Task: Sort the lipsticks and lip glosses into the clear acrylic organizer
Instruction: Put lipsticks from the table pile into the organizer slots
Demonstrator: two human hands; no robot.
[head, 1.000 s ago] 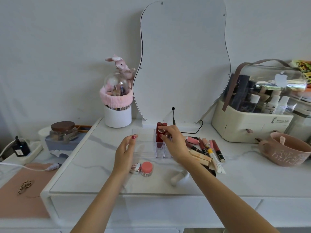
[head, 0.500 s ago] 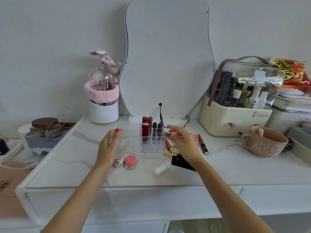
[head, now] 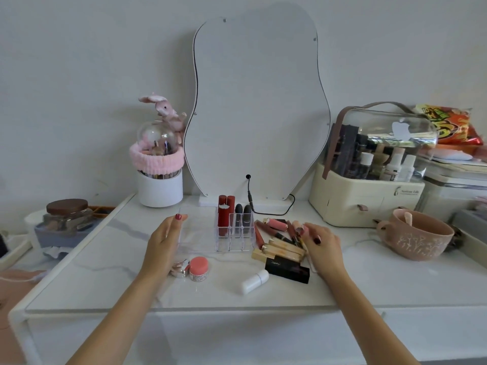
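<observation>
The clear acrylic organizer (head: 200,238) stands mid-table in front of the mirror. Two red lipsticks (head: 226,213) and two dark grey lipsticks (head: 243,214) stand upright in its right-hand slots. My left hand (head: 164,242) grips the organizer's left side, thumb on its top rim. To the organizer's right lies a pile of lipsticks and lip glosses (head: 275,233), with gold tubes (head: 280,251) and a black lipstick box (head: 287,270) at its front. My right hand (head: 321,245) sits on the pile's right end, fingertips pinching a pink-capped lip gloss (head: 298,227).
A white tube (head: 254,281), a pink-lidded jar (head: 199,268) and a small compact (head: 180,268) lie near the front. A pink mug (head: 416,235) and a cream cosmetics case (head: 366,204) stand on the right. A white brush holder (head: 160,191) stands back left, beside the mirror (head: 255,114).
My right hand left the organizer's slots and moved right onto the loose pile. Two dark grey lipsticks now stand beside the red ones. My left hand stayed on the organizer.
</observation>
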